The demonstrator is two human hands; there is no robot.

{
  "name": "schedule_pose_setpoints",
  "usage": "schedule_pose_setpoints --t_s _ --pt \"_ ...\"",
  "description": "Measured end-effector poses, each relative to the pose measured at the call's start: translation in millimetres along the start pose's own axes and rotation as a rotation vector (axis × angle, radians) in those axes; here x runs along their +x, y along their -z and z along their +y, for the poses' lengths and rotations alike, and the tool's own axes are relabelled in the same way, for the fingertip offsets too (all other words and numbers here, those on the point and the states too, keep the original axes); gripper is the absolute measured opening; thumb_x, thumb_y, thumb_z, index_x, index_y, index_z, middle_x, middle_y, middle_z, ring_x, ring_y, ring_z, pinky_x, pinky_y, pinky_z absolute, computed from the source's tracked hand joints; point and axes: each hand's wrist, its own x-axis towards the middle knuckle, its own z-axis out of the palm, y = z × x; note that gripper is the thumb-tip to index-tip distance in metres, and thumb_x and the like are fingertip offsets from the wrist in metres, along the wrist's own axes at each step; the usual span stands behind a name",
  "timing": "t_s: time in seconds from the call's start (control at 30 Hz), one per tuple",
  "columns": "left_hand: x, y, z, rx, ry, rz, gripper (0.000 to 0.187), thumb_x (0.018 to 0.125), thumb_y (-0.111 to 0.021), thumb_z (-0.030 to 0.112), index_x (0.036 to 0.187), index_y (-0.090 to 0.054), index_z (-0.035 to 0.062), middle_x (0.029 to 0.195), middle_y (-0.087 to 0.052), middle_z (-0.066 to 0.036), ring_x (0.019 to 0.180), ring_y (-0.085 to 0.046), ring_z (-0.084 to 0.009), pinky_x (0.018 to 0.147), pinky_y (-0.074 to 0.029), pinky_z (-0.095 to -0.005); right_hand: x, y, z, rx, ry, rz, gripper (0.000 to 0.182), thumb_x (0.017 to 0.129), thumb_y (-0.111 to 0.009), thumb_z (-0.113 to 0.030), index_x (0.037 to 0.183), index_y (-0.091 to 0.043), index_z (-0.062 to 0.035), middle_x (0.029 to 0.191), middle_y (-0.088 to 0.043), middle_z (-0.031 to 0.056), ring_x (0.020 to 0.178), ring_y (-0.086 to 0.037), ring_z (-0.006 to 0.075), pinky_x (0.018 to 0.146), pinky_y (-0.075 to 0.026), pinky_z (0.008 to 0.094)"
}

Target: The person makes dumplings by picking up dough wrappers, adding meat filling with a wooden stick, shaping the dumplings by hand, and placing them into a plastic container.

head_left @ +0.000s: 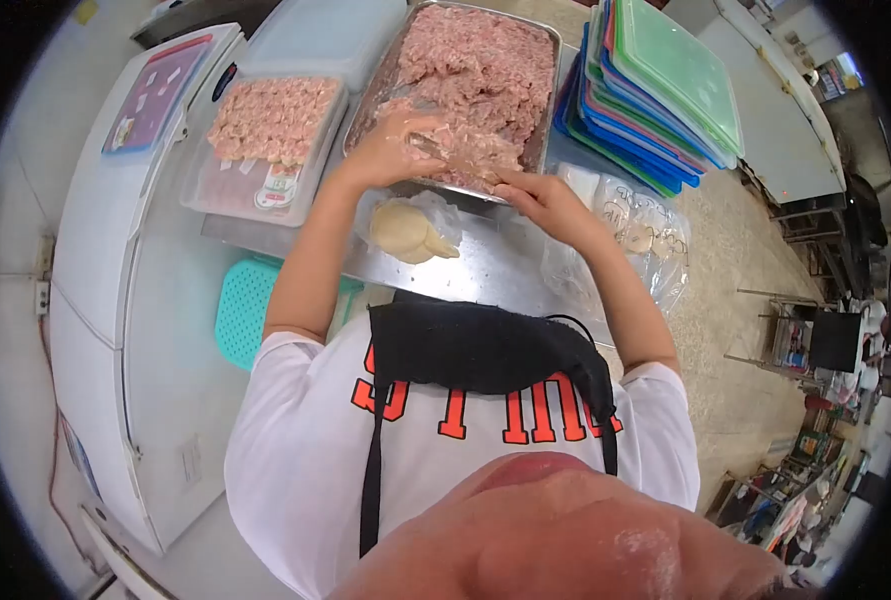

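A metal tray [555, 80] of ground meat [480, 65] lies in front of me, the meat heaped toward its far side. My left hand [395, 150] is at the tray's near left, fingers curled around something I cannot make out against the meat. At the near right rim, my right hand [550, 205] pinches the end of what looks like a thin, flat tool, mostly lost against the meat. Just below the left hand, a stack of round dough wrappers [405, 232] rests on plastic, with a few fanned out to the right.
Rows of filled dumplings [270, 120] sit on a clear plastic box [235, 190] at left. Stacked colored lids [665, 90] stand at right, above plastic bags of wrappers [650, 235]. A turquoise basket [240, 315] is below the metal table [485, 265]; a white freezer [160, 300] stands left.
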Motion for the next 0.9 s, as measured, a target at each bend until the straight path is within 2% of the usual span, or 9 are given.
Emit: schedule_pose_setpoints --t_s 0.13,0.23,0.33,0.4,0.5,0.57,0.63,0.83,0.9 --pt "-9 -4 -9 -0.041 0.203 0.018 0.052 0.070 -0.080 0.030 0.113 -0.062 0.0076 0.117 -0.059 -0.018 0.110 -0.054 -0.0332 0.098 -0.042 -0.0393 3 34 -27 -0.512 0.016 0.173 0.028 0.090 -0.060 -0.026 0.114 -0.066 -0.0135 0.079 -0.060 0.0128 0.077 -0.061 0.0319 0.068 -0.048 0.0374" --pt "-6 11 14 -0.034 0.161 0.073 0.055 0.070 -0.080 0.032 0.113 -0.061 0.0047 0.116 -0.059 -0.018 0.108 -0.055 -0.0334 0.097 -0.043 -0.0375 -1 15 -44 -0.550 0.128 0.214 0.027 0.091 -0.058 -0.026 0.114 -0.065 -0.0131 0.079 -0.059 0.0127 0.076 -0.061 0.0322 0.064 -0.048 0.0376" --pt "-7 20 19 -0.132 0.327 -0.143 0.056 0.070 -0.081 0.033 0.114 -0.060 0.0046 0.111 -0.061 -0.017 0.105 -0.057 -0.0313 0.095 -0.043 -0.0350 8 20 -32 -0.560 0.162 0.232 0.026 0.091 -0.058 -0.027 0.113 -0.064 -0.0149 0.084 -0.061 0.0111 0.076 -0.062 0.0321 0.065 -0.050 0.0390" --pt "-22 12 -4 -0.131 0.144 0.162 0.052 0.071 -0.080 0.032 0.112 -0.062 0.0041 0.106 -0.064 -0.015 0.100 -0.060 -0.0283 0.091 -0.045 -0.0340 10 29 -57 -0.589 0.023 0.230 0.025 0.091 -0.057 -0.026 0.113 -0.063 -0.0152 0.091 -0.064 0.0112 0.080 -0.063 0.0327 0.067 -0.052 0.0394" --pt "-31 36 20 -0.223 0.292 0.093 0.049 0.071 -0.081 0.027 0.109 -0.063 0.0021 0.103 -0.066 -0.014 0.096 -0.061 -0.0244 0.087 -0.046 -0.0346 14 4 -74 -0.369 0.115 0.196 0.027 0.090 -0.059 -0.023 0.114 -0.064 -0.0112 0.088 -0.063 0.0138 0.084 -0.062 0.0326 0.072 -0.049 0.0381" --pt "-41 53 12 -0.279 0.076 0.076 0.049 0.070 -0.082 0.025 0.108 -0.063 0.0002 0.103 -0.066 -0.014 0.092 -0.061 -0.0229 0.083 -0.047 -0.0337 26 -29 -68 -0.469 0.088 0.145 0.028 0.091 -0.059 -0.022 0.116 -0.064 -0.0094 0.091 -0.064 0.0153 0.086 -0.062 0.0327 0.075 -0.049 0.0377" --pt "-59 66 -5 -0.225 0.309 0.095 0.049 0.068 -0.083 0.024 0.108 -0.063 0.0025 0.100 -0.066 -0.013 0.087 -0.061 -0.0227 0.081 -0.048 -0.0320 45 -51 -74 -0.332 0.198 0.163 0.031 0.092 -0.058 -0.022 0.118 -0.062 -0.0052 0.096 -0.065 0.0166 0.086 -0.062 0.0330 0.078 -0.048 0.0382" --pt "-149 138 -88 -0.039 0.233 0.212 0.046 0.068 -0.082 0.026 0.106 -0.064 0.0068 0.093 -0.063 -0.007 0.085 -0.058 -0.0144 0.078 -0.047 -0.0289 63 -95 -81 -0.194 0.016 0.191 0.026 0.090 -0.062 -0.022 0.108 -0.067 -0.0046 0.100 -0.067 0.0172 0.089 -0.065 0.0291 0.077 -0.049 0.0361" --pt "-182 165 -125 -0.089 0.522 0.267 0.059 0.065 -0.081 0.038 0.110 -0.064 0.0042 0.092 -0.063 -0.013 0.079 -0.060 -0.0230 0.073 -0.048 -0.0354 61 -107 -84 -0.133 -0.041 0.276 0.027 0.089 -0.063 -0.020 0.110 -0.066 -0.0037 0.101 -0.068 0.0142 0.090 -0.066 0.0237 0.078 -0.049 0.0334"
